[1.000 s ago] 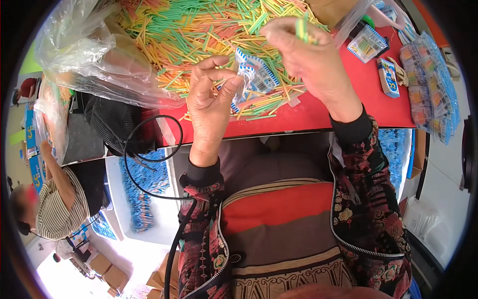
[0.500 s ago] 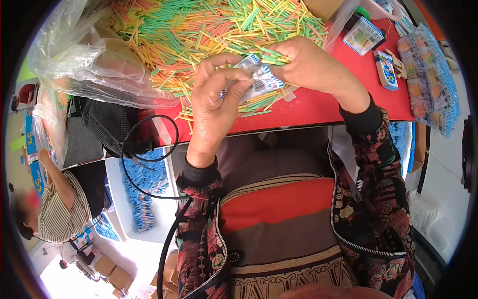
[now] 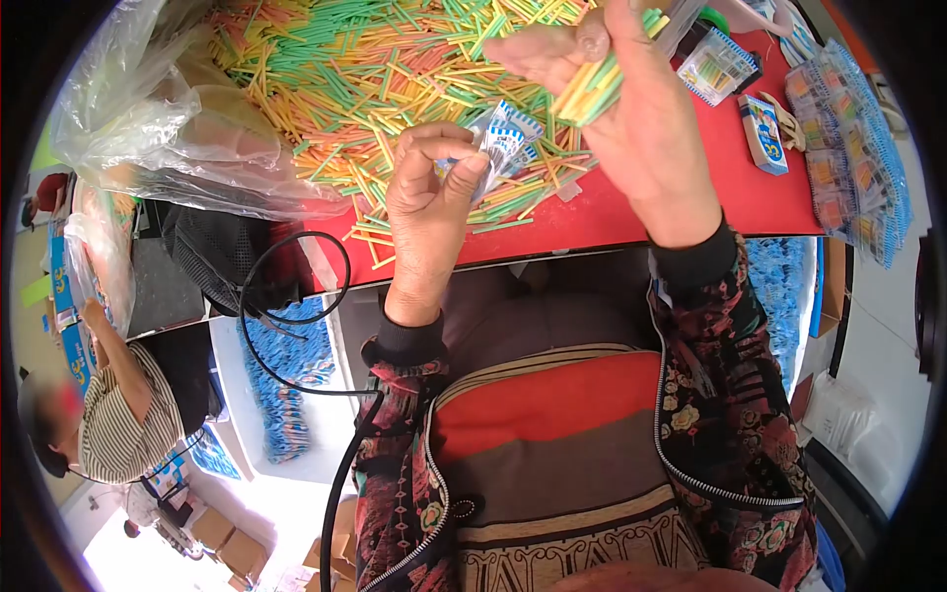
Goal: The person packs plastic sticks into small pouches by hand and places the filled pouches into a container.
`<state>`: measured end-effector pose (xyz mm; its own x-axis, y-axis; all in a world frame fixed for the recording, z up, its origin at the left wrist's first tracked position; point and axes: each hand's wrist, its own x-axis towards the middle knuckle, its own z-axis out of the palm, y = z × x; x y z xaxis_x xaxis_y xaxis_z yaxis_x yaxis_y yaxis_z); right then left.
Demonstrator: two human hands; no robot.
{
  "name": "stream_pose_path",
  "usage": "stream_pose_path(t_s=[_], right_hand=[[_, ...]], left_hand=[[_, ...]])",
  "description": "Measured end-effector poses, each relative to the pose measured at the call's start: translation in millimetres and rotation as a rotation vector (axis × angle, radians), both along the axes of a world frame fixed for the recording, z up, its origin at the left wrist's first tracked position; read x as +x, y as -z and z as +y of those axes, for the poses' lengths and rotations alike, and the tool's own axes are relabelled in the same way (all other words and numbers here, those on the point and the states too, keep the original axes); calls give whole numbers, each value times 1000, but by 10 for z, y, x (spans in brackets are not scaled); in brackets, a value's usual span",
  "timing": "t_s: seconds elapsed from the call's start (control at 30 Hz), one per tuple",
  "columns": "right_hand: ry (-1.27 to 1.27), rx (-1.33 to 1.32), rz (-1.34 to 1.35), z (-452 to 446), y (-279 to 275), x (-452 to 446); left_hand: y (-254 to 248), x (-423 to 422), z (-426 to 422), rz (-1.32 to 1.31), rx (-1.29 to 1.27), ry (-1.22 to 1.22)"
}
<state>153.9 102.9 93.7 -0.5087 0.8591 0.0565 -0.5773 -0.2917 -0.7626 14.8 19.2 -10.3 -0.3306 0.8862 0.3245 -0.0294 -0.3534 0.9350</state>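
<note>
My left hand [image 3: 431, 192] pinches a small clear plastic packet [image 3: 508, 143] with blue-and-white print, low over the front of the stick pile. On the right, my right hand [image 3: 641, 123] is raised palm up, with a bundle of yellow and green sticks [image 3: 595, 87] lying across its fingers and held by the thumb. Beneath and behind both hands spreads a big heap of thin green, yellow and orange sticks [image 3: 395, 59] on the red tabletop [image 3: 631, 217]. The two hands are apart.
Clear plastic sheeting [image 3: 187, 138] lies at the left, beside a black mesh bag [image 3: 207, 247] and a looped black cable [image 3: 345, 266]. At the right are a filled packet [image 3: 716, 67], a small blue box [image 3: 764, 134] and hanging strips of packets [image 3: 858, 158]. A person in stripes [image 3: 128, 414] sits far left.
My right hand has moved up and away from the packet and turned palm up, the sticks still in it. The left hand keeps the packet and has shifted only slightly.
</note>
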Motion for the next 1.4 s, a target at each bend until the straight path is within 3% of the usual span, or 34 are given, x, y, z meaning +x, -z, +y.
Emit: stream_pose_path(t_s=[0.07,0.13,0.27,0.33,0.4,0.5,0.7,0.93,1.03,1.1,1.27,1.4], right_hand=[[47,-21,107,-57,-6,-81],[110,64,-44,-93,41,-108],[133,184,-16,-178,94,-203],[360,342,-130,-214,79,-328],[325,432,-152,-171,167,-294],[266,588,-169,-109,325,-199],[253,683,-178,-125,373,-175],[150,665,-230,-117,400,-157],[181,458,-348,-203,347,-164],[225,494,-310,-173,396,-161],[261,616,-301,-65,297,-117],[176,478,-306,-146,322,-134]], left_hand=[[-14,27,4,-5,12,14],[-25,49,6,-11,27,25],[-45,97,6,-78,28,36],[-61,128,6,-123,37,38],[-77,161,-2,-352,15,123],[-59,177,-23,-497,-16,176],[-57,185,-12,-624,-10,224],[-125,197,-38,-622,-22,173],[-113,173,-16,-403,22,123],[-76,163,7,-278,89,87],[-57,184,1,-276,65,77],[-90,201,17,-314,50,49]])
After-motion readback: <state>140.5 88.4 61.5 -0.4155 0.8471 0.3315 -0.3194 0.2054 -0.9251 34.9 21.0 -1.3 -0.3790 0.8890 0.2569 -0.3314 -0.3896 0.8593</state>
